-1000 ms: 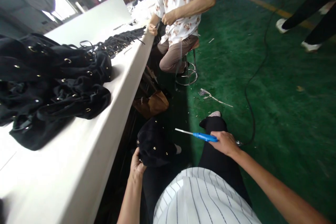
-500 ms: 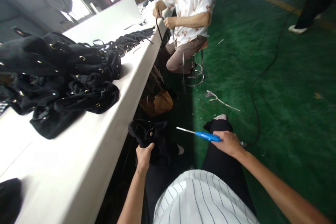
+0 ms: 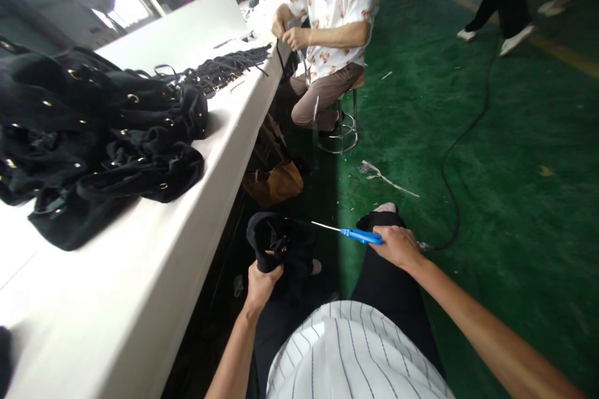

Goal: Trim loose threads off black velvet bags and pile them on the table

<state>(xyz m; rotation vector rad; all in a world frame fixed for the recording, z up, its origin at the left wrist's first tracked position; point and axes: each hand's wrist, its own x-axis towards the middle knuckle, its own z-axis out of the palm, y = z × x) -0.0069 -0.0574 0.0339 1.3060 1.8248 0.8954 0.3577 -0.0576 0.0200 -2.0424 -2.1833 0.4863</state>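
My left hand [image 3: 262, 283] grips the rim of a black fabric bag [image 3: 299, 243] with metal eyelets, held low beside the table edge. The bag's mouth faces up, and its lower part blends into the dark trousers and shadow. In my right hand [image 3: 397, 246] is a blue air blow gun [image 3: 362, 236], fingers wrapped round its handle. Its thin metal nozzle points left at the bag, with the tip close to the bag's right side; whether they touch I cannot tell. A dark air hose [image 3: 449, 184] runs from the gun's handle across the floor.
On the white table [image 3: 187, 249] lies a heap of black bags [image 3: 116, 137], with black straps [image 3: 229, 72] farther along. A co-worker [image 3: 334, 31] sits on a stool [image 3: 344, 131], handling a black strap. Below stands a brown bag [image 3: 276, 184]. Scraps [image 3: 386, 179] litter the green floor.
My left hand has moved the bag slightly right, its mouth now showing rounder. The nozzle tip and bag are closer together. In the background, a walking person's legs moved left and another person's legs appeared.
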